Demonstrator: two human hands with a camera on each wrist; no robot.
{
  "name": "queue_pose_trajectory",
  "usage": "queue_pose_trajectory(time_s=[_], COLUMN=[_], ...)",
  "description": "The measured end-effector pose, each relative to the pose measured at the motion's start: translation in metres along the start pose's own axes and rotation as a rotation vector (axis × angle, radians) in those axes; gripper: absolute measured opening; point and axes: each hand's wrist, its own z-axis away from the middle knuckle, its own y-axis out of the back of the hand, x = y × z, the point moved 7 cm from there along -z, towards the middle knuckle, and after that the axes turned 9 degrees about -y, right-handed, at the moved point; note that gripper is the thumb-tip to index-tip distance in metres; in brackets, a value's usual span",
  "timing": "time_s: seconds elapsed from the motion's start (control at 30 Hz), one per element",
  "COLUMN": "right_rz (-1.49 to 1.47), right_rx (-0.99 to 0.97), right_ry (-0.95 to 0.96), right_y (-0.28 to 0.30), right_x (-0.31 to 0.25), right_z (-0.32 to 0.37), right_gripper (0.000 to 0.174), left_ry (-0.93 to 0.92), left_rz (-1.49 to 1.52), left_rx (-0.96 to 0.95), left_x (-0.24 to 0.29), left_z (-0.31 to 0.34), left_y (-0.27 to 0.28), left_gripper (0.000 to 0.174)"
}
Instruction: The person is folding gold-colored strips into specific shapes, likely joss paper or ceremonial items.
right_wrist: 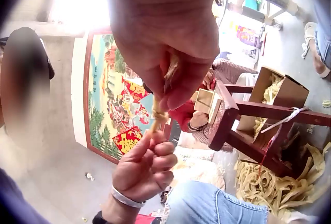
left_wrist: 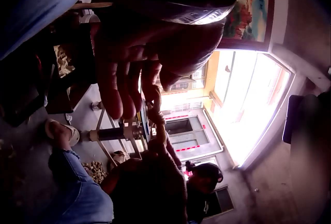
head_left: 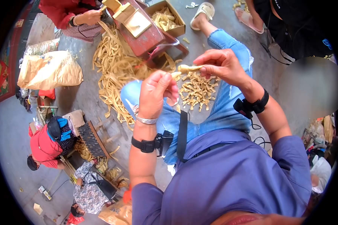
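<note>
A short knotted tan strip (head_left: 189, 68) is held up between the two hands, above the lap. The right hand (head_left: 223, 66) pinches its right end between thumb and fingers. At the other end, the left hand (head_left: 156, 93) pinches the strip with thumb and forefinger, its other fingers curled. In the right wrist view a knot (right_wrist: 159, 115) shows between the left hand (right_wrist: 147, 164) and the right hand (right_wrist: 173, 74). Below on the floor lies a pile of short knotted pieces (head_left: 199, 90). The left wrist view shows the knotted strip (left_wrist: 158, 120) in dim light.
Long tan strips (head_left: 112, 71) lie heaped on the floor at left of the knees. A red bench (head_left: 139, 41) with a wooden block stands ahead, beside a cardboard box (head_left: 180, 30) of strips. Another person's hand (head_left: 91, 17) works there. Sacks (head_left: 50, 71) and seated people are at the left.
</note>
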Motion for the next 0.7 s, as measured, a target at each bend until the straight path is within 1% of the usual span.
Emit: queue_pose_trajectory(time_s=[0.03, 0.07, 0.13, 0.17, 0.2, 0.23, 0.27, 0.3, 0.33, 0.37, 0.43, 0.47, 0.53, 0.6, 0.67, 0.7], right_rz=[-0.019, -0.039, -0.057, -0.052, -0.046, -0.014, 0.289, 0.444, 0.595, 0.621, 0.800, 0.890, 0.833, 0.779, 0.704, 0.729], right_rx=[-0.004, -0.009, -0.030, -0.045, -0.061, -0.056, 0.024, 0.060, 0.098, 0.136, 0.110, 0.098, 0.055, 0.015, 0.041, 0.073], right_ry=[-0.023, -0.048, -0.032, -0.020, -0.008, 0.045, 0.427, 0.463, 0.492, 0.559, 0.614, 0.638, 0.627, 0.592, 0.549, 0.548], right_y=[0.001, 0.002, -0.003, -0.005, -0.007, -0.010, -0.012, -0.014, -0.020, -0.024, -0.026, -0.027, -0.025, -0.025, -0.018, -0.016], right_x=[-0.001, -0.002, -0.005, -0.005, -0.006, -0.012, -0.026, -0.034, -0.040, -0.040, -0.044, -0.044, -0.044, -0.046, -0.053, -0.057], right_z=[-0.002, -0.004, -0.012, -0.019, -0.024, -0.028, -0.030, -0.033, -0.033, -0.035, -0.046, -0.053, -0.069, -0.088, -0.119, -0.136], right_gripper=[0.023, 0.023, 0.017, 0.016, 0.015, 0.014, 0.016, 0.017, 0.019, 0.019, 0.017, 0.016, 0.014, 0.013, 0.009, 0.009], left_ry=[-0.054, -0.145, -0.326, -0.265, -0.250, -0.235, -0.228, -0.196, -0.194, -0.190, -0.190, -0.170, -0.129, -0.144, -0.140, -0.169], left_rz=[-0.041, -0.109, -0.244, -0.204, -0.180, -0.173, -0.169, -0.146, -0.155, -0.161, -0.214, -0.207, -0.191, -0.162, -0.164, -0.157], left_rx=[0.069, 0.070, 0.073, -0.026, -0.039, -0.035, -0.033, 0.020, 0.032, 0.044, 0.060, 0.068, 0.085, 0.087, 0.121, 0.155], left_x=[0.000, 0.006, 0.028, 0.033, 0.030, 0.030, 0.032, 0.028, 0.029, 0.030, 0.035, 0.038, 0.041, 0.038, 0.041, 0.045], left_z=[-0.007, -0.015, -0.025, -0.026, -0.029, -0.032, -0.037, -0.043, -0.046, -0.050, -0.055, -0.057, -0.062, -0.073, -0.090, -0.102], left_y=[0.006, 0.006, -0.003, -0.013, -0.014, -0.015, -0.015, -0.009, -0.003, 0.002, 0.012, 0.017, 0.027, 0.048, 0.073, 0.083], left_gripper=[0.021, 0.024, 0.039, 0.050, 0.042, 0.036, 0.031, 0.023, 0.021, 0.018, 0.011, 0.011, 0.009, 0.010, 0.010, 0.010])
